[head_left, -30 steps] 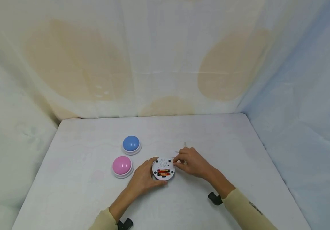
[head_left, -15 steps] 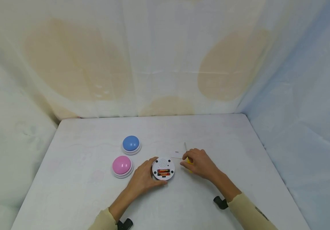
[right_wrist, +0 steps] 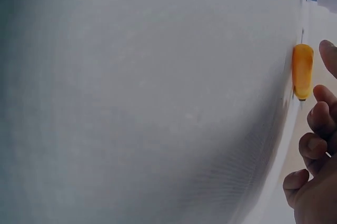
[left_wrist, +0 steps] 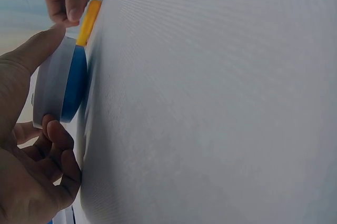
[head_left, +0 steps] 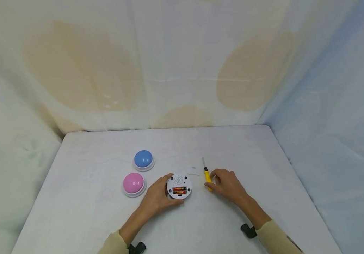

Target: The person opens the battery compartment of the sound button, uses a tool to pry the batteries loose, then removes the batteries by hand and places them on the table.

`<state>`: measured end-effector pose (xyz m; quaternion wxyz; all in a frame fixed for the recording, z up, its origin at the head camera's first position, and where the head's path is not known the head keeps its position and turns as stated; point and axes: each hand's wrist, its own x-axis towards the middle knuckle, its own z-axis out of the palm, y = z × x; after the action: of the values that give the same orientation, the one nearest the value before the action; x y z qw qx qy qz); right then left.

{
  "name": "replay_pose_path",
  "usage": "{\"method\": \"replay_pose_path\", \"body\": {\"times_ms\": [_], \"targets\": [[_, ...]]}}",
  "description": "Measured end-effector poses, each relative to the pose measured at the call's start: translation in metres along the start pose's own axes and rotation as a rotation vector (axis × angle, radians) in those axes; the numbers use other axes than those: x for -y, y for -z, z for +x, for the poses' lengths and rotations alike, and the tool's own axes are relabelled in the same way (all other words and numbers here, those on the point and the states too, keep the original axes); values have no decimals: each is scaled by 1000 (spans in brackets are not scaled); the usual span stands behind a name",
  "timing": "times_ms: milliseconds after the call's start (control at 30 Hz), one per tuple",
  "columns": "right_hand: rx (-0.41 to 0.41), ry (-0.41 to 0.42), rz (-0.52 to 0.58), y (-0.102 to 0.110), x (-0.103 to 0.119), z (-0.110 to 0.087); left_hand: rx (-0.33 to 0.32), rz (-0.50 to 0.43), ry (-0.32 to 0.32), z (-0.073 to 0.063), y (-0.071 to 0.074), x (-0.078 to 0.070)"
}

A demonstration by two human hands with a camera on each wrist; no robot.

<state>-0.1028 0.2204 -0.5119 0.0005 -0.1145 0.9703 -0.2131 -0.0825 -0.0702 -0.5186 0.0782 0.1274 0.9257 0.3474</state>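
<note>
My left hand [head_left: 159, 195] grips a round buzzer button [head_left: 179, 181] by its sides, thumb and fingers on opposite edges. It lies upside down, with its white base up and a blue dome [left_wrist: 75, 84] beneath in the left wrist view. The base has a speaker grille and an uncovered battery slot holding red-and-black batteries [head_left: 179, 190]. My right hand [head_left: 229, 184] is beside a yellow-handled screwdriver [head_left: 207, 176] on the table, thumb and index finger apart. In the right wrist view these fingers are off the yellow handle [right_wrist: 303, 71].
A blue-domed buzzer button [head_left: 143, 158] and a pink-domed one [head_left: 133, 182] stand dome up to the left of the held one. Between button and screwdriver lies a small, thin white piece [head_left: 193, 171]. White sheeting [head_left: 182, 70] hangs behind the white table [head_left: 105, 218].
My right hand has drawn back to the right from the button's edge, past the screwdriver, which is now uncovered. My left hand keeps its hold on the button.
</note>
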Motion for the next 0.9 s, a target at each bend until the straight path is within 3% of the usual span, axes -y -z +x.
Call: {"method": "replay_pose_path", "body": {"times_ms": [233,533,900], "targets": [[11,-27,16,-2,-7,-1,-15,14,-8,-1,-2,2],[110,-126,53,-2,-4,0,0,3,12,0,-2,-1],[150,-144,95,-1,-7,0,4,8,9,1,-1,0]]}}
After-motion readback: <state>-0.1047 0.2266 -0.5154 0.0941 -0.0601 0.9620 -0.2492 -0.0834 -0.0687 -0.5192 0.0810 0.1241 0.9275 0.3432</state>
